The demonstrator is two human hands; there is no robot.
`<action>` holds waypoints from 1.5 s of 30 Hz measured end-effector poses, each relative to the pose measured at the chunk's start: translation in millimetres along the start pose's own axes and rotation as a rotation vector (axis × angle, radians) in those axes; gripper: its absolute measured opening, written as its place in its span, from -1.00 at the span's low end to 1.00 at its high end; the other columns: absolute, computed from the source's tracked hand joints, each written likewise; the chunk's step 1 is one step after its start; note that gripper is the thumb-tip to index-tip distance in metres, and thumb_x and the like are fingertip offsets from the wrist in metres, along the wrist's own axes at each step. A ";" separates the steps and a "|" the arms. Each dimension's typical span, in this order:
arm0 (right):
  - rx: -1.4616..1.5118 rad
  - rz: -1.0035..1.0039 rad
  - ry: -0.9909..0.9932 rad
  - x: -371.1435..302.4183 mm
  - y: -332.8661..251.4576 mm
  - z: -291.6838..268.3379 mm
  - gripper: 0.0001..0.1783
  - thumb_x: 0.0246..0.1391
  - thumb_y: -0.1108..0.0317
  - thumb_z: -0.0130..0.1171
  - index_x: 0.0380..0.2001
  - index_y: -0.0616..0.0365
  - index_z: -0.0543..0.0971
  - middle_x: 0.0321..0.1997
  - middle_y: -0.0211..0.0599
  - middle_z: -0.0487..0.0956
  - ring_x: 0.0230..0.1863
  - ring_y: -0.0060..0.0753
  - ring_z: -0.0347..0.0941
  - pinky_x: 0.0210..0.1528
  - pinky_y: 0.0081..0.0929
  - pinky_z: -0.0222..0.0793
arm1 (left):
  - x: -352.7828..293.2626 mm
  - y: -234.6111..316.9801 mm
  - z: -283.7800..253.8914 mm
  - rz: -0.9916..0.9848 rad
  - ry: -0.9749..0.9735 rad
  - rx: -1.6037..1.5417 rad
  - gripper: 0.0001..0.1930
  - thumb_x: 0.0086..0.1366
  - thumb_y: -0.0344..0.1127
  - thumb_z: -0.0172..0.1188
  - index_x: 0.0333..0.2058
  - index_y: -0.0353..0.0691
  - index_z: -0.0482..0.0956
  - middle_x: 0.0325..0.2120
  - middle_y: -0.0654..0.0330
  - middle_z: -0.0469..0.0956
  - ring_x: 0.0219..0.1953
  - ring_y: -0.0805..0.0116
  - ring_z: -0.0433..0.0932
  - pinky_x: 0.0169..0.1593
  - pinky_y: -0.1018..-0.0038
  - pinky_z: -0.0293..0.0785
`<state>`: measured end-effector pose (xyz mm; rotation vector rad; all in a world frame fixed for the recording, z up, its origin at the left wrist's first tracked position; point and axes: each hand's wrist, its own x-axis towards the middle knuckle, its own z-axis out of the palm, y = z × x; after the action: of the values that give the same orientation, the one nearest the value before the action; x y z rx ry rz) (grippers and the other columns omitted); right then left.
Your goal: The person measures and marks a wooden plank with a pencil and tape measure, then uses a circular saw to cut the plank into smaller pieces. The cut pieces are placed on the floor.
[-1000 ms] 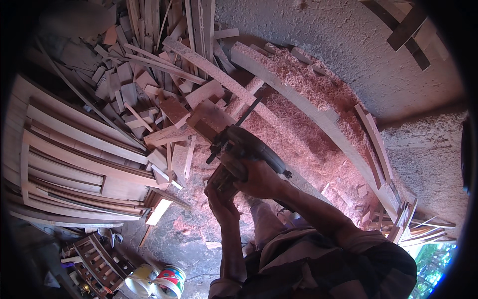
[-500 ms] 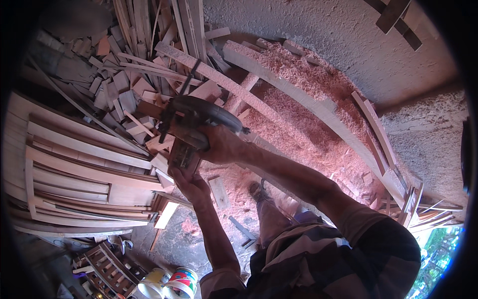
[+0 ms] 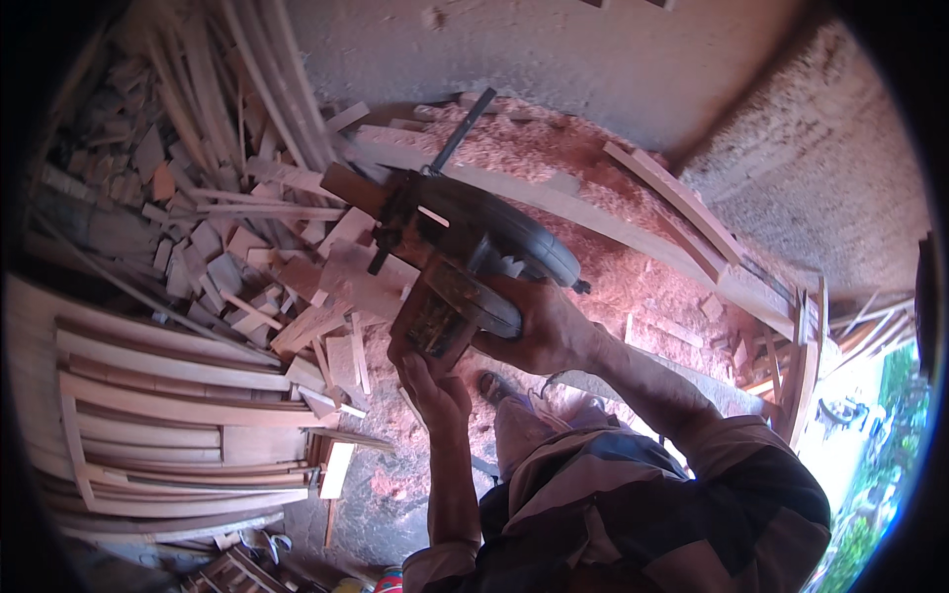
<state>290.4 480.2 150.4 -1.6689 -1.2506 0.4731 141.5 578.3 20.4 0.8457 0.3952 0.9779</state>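
A dark handheld power tool [image 3: 514,232] is held up in front of me, clear of the floor. It has a long curved housing, a rounded rear handle and a thin straight bar sticking out on its far side; its exact kind is hard to make out. My right hand [image 3: 544,321] wraps round its handle. From below, my left hand [image 3: 433,390] supports the near end of the brown, flat-sided part [image 3: 410,306] under the tool, its fingers partly hidden. A brown block-like end [image 3: 353,188] sticks out at the tool's far left.
Wood offcuts [image 3: 213,262] are heaped at left, with long boards [image 3: 277,79] leaning behind them. Curved wooden frames [image 3: 188,415] are stacked at near left. Pinkish shavings [image 3: 618,282] cover the floor around a long beam [image 3: 554,198]. More boards [image 3: 682,212] lie at right by the wall.
My view has swung, and both hands with the tool now appear farther right and more central. The tool looks turned and closer. Both hands keep their hold.
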 end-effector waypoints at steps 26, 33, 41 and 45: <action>0.234 0.992 1.518 -540.1 -44.4 -64.9 -0.51 -0.05 0.47 0.33 0.04 0.28 0.59 -0.09 -0.24 0.68 -0.05 -0.46 0.60 0.04 -0.45 0.51 | -26.1 -217.0 22.8 -0.814 0.384 0.442 -0.20 0.32 0.04 0.24 0.35 -0.29 0.15 0.25 -0.14 0.35 0.22 -0.07 0.46 0.31 0.03 0.40; 0.371 0.976 1.818 -583.9 -55.2 -37.1 -0.55 -0.05 0.53 0.28 0.01 0.24 0.61 -0.07 -0.37 0.66 -0.06 -0.48 0.58 0.08 -0.44 0.51 | -14.2 -205.5 5.9 -0.714 0.335 0.519 -0.23 0.31 0.06 0.20 0.33 -0.27 0.18 0.21 -0.15 0.39 0.22 -0.09 0.45 0.33 0.01 0.37; 0.360 1.141 1.872 -654.1 -55.3 -18.8 -0.68 0.00 0.42 0.29 -0.12 0.23 0.63 -0.22 -0.40 0.66 -0.18 -0.56 0.56 -0.03 -0.45 0.50 | -162.9 -158.4 279.3 -0.761 -0.288 0.528 -0.17 0.29 0.12 0.23 0.38 -0.15 0.14 0.23 -0.05 0.38 0.23 -0.02 0.45 0.22 -0.02 0.47; 0.327 1.276 1.944 -683.2 -43.2 -1.1 -0.64 -0.04 0.35 0.33 -0.14 0.23 0.63 -0.26 -0.32 0.67 -0.22 -0.51 0.58 -0.09 -0.42 0.52 | -217.0 -226.3 352.9 -0.872 -0.643 0.470 -0.13 0.32 0.25 0.20 0.40 -0.14 0.13 0.28 0.01 0.36 0.28 0.01 0.41 0.27 -0.02 0.41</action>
<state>-3.5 -126.7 32.5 -1.4277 1.2608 -0.3306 381.1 172.7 51.0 1.2004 0.3784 -0.2230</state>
